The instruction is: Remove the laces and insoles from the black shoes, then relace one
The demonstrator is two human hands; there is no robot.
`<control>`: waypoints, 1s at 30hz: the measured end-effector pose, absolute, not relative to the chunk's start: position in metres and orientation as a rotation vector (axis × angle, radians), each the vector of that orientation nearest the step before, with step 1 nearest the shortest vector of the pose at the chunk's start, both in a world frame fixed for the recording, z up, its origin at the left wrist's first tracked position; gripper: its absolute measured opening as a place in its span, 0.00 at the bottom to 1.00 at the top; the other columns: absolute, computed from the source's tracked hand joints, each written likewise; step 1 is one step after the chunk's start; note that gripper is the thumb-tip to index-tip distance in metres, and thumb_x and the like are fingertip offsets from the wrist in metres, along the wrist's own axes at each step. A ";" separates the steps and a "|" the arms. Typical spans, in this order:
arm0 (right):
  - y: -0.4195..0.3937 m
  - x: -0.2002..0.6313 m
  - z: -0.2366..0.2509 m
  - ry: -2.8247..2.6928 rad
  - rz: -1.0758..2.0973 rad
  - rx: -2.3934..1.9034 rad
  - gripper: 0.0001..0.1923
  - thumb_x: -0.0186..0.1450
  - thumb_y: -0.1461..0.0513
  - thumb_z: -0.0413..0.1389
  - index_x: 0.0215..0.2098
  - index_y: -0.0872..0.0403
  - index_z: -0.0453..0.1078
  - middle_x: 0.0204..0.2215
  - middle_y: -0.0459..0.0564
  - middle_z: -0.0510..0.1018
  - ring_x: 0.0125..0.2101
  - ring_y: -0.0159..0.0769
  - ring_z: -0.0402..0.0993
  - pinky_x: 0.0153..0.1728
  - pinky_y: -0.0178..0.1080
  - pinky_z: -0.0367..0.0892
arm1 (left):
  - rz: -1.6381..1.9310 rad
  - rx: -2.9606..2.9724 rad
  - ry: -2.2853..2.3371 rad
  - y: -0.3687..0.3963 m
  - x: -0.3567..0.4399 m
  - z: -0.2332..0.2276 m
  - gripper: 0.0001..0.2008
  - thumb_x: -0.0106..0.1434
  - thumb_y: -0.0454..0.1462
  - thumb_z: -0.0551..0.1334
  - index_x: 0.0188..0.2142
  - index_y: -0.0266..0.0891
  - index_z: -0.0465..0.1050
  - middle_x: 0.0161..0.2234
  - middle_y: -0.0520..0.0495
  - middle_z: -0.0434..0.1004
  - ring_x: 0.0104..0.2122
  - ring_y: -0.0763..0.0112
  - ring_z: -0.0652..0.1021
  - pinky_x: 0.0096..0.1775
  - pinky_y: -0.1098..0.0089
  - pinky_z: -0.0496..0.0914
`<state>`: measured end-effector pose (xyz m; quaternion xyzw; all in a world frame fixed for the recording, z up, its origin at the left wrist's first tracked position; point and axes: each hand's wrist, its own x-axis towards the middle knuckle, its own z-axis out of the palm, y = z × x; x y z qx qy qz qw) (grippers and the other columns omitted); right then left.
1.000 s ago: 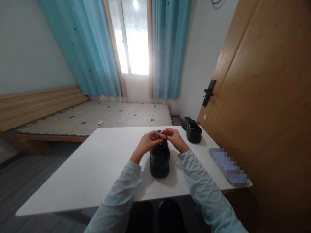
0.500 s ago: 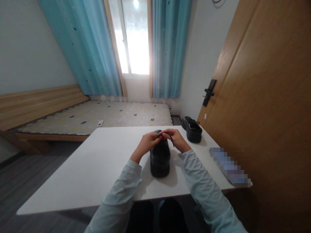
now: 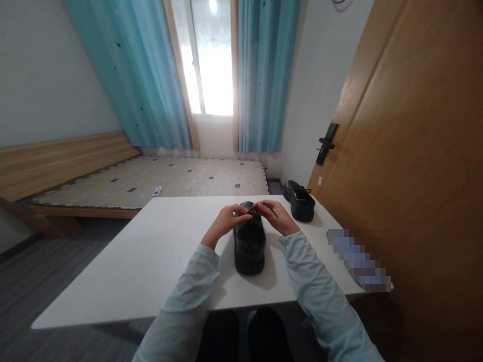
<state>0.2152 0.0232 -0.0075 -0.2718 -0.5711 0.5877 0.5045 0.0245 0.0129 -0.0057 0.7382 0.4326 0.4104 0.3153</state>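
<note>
Black shoe (image 3: 249,244) stands upright in the middle of a white table (image 3: 132,266), heel toward the viewer, toe pointing away. From the left, a pale-sleeved arm reaches in; the left hand (image 3: 225,221) curls against the shoe's upper left side, fingertips closed at the lace area. Meeting it from the right, the right hand (image 3: 277,216) pinches a thin dark lace (image 3: 272,211) above the tongue, a short end poking out past the fingers. Both grips look light and small, so the lace could slip free if pulled unevenly, and a hard tug might tip or slide the unweighted shoe. Farther right, well apart, a second black shoe (image 3: 300,201) sits near the table's edge, beside a wooden door (image 3: 415,151).
</note>
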 end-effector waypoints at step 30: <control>0.022 0.225 -0.003 -1.210 1.563 -0.592 0.15 0.49 0.54 0.67 0.27 0.57 0.75 0.29 0.49 0.81 0.33 0.33 0.77 0.44 0.39 0.69 | 1.258 1.067 0.623 0.006 0.025 -0.001 0.16 0.55 0.45 0.66 0.31 0.35 0.65 0.35 0.45 0.76 0.38 0.66 0.78 0.43 0.63 0.71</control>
